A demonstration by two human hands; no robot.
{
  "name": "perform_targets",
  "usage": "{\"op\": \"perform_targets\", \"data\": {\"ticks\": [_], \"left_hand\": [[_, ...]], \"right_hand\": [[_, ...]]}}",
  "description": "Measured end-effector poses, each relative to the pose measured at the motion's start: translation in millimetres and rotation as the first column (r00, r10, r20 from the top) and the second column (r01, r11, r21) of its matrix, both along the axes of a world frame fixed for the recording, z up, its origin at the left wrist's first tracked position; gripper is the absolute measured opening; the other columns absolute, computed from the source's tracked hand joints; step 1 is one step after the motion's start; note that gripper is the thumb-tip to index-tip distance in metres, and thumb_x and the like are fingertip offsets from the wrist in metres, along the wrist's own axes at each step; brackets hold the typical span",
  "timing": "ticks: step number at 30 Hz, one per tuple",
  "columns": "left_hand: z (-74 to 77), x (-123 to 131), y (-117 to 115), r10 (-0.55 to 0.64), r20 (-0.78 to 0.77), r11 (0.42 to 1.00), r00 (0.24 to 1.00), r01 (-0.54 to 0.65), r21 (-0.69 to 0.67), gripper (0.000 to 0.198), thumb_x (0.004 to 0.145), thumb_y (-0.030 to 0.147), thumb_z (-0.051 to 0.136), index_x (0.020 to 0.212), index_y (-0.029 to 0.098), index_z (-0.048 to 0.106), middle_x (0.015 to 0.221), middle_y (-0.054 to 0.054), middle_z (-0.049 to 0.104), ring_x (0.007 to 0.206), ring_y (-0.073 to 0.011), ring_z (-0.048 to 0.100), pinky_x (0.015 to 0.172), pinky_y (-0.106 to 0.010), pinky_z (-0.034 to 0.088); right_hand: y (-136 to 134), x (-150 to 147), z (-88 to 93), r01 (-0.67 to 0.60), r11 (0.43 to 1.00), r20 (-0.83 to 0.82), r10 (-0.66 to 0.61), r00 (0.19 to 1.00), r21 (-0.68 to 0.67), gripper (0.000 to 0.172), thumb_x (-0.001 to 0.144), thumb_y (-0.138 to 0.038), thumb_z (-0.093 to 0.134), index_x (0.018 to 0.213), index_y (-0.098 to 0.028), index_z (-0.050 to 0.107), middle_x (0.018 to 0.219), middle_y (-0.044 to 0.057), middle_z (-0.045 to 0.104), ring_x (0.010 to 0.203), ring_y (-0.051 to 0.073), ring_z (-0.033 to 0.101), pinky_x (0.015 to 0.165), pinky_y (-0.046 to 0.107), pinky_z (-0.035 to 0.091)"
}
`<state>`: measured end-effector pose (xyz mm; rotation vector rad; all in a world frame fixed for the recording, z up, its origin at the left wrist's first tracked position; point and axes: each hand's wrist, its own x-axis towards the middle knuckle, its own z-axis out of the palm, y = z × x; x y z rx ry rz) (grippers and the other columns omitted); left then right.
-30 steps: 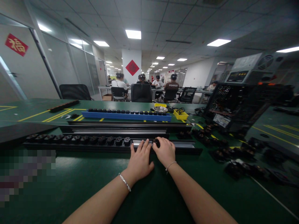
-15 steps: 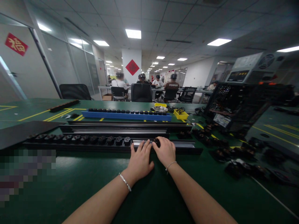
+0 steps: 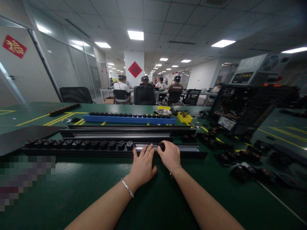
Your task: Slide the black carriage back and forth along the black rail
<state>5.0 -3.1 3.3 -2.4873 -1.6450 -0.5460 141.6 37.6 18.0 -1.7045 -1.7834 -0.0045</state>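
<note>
My left hand [image 3: 142, 167] lies with its fingers spread, the fingertips resting on a long black rail [image 3: 192, 155] with a shiny metal channel. Beside it, my right hand [image 3: 169, 156] pinches a small black round part [image 3: 162, 146] between thumb and fingers, at the channel. The underside of that part is hidden, so I cannot tell whether it sits in the rail. Left of my hands, a row of black socket-like modules [image 3: 103, 144] fills the rail. The nearest module [image 3: 129, 145] is just left of my left fingertips.
More black rails [image 3: 129, 127] lie behind, then a blue rail [image 3: 129, 119] bearing black modules. A yellow tray [image 3: 184, 118] and a metal dish [image 3: 164, 112] stand farther back. Loose black parts [image 3: 242, 174] and an open computer case [image 3: 240, 108] occupy the right. People sit at distant desks.
The view has shifted slightly. Both hands stay in nearly the same place on the rail, and the right one keeps its pinch on the small black part.
</note>
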Motion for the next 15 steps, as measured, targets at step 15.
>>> {"op": "perform_targets", "data": {"ticks": [15], "left_hand": [[-2.8, -0.6, 0.7, 0.016, -0.039, 0.999, 0.999, -0.015, 0.046, 0.061, 0.079, 0.037, 0.042, 0.136, 0.021, 0.030, 0.147, -0.004, 0.029, 0.135, -0.0269, 0.020, 0.105, -0.065, 0.007]], "right_hand": [[1.3, 10.3, 0.6, 0.086, 0.996, 0.035, -0.087, 0.996, 0.026, 0.022, 0.078, -0.031, 0.047, 0.089, -0.019, 0.061, 0.099, 0.007, 0.066, 0.099, 0.020, 0.053, 0.090, 0.034, 0.028]]}}
